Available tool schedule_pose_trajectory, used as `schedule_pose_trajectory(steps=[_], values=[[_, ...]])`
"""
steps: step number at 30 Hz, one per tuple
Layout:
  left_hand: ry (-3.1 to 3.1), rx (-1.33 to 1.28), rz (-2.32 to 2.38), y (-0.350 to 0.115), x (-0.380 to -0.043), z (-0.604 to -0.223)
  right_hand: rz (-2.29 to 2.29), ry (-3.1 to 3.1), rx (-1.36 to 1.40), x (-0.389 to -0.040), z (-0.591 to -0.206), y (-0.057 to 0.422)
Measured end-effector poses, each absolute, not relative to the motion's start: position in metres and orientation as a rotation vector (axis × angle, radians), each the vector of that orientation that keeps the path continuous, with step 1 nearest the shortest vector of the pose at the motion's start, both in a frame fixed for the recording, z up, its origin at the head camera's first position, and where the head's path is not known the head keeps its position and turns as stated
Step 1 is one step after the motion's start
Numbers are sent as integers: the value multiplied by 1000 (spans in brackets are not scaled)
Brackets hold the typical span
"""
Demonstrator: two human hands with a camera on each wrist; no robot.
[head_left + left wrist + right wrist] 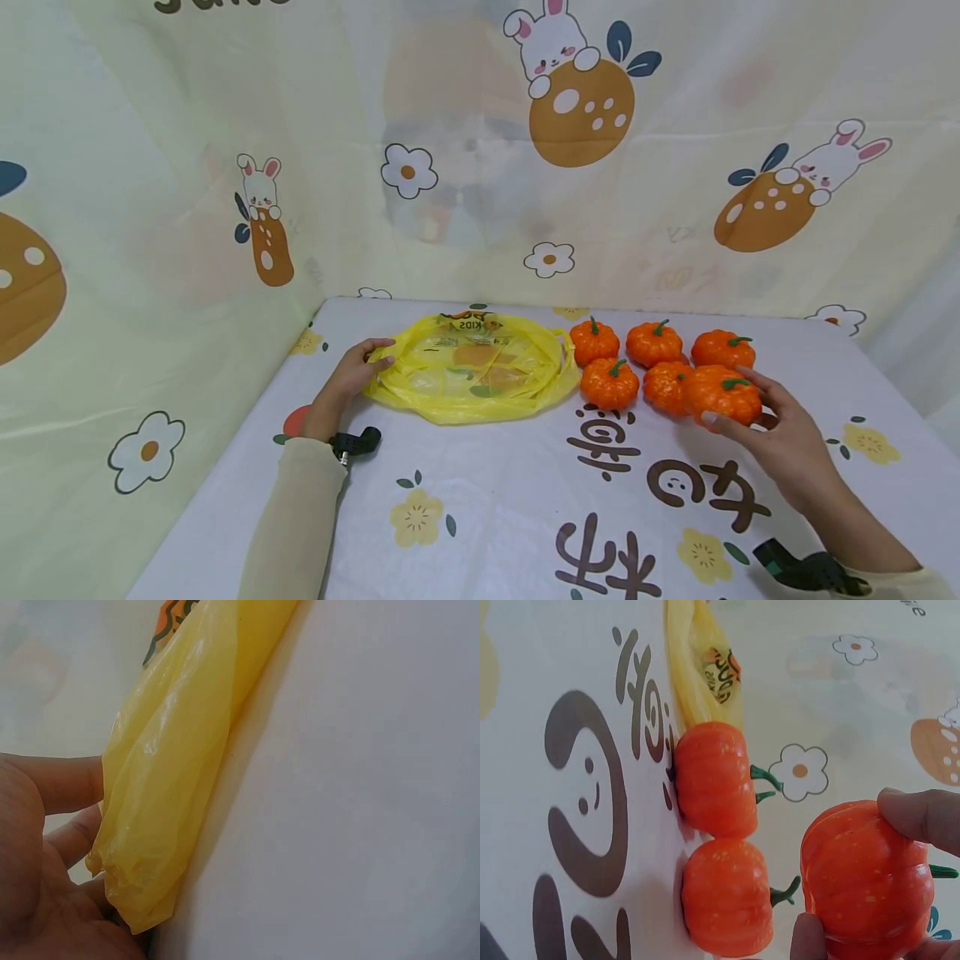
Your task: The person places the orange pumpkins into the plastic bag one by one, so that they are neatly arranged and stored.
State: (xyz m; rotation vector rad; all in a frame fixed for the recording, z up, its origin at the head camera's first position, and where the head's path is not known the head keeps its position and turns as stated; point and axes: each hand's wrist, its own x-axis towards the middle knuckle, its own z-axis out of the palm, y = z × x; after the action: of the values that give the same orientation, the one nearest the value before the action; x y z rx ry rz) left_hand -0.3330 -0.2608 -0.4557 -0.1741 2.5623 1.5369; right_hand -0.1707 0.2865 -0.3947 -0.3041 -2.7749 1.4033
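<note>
A thin yellow plastic bag [480, 392] lies flattened on the table, its printed side up. My left hand [351, 373] holds the bag's left end, with some fingertips hidden behind the plastic in the left wrist view. On the right, my right hand [783, 433] grips a small orange toy pumpkin [716, 398] with a green stem, thumb on one side and fingers on the other. In the right wrist view this held pumpkin [866, 881] appears raised off the tabletop. Several more pumpkins [610, 385] stand upright in two rows beside the bag.
A white printed cloth [480, 508] covers the table. Behind and to the left hangs a cream curtain [465, 233] with rabbit and flower prints, close to the table's back edge. Nearest the bag's handles is a back-row pumpkin [595, 343].
</note>
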Motion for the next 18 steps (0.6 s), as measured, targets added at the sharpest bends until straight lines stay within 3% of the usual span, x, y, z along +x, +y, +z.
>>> schedule_pose_trajectory(steps=[18], values=[[2554, -181, 1543, -261, -334, -457, 1430, -2780, -181, -171, -390, 266]])
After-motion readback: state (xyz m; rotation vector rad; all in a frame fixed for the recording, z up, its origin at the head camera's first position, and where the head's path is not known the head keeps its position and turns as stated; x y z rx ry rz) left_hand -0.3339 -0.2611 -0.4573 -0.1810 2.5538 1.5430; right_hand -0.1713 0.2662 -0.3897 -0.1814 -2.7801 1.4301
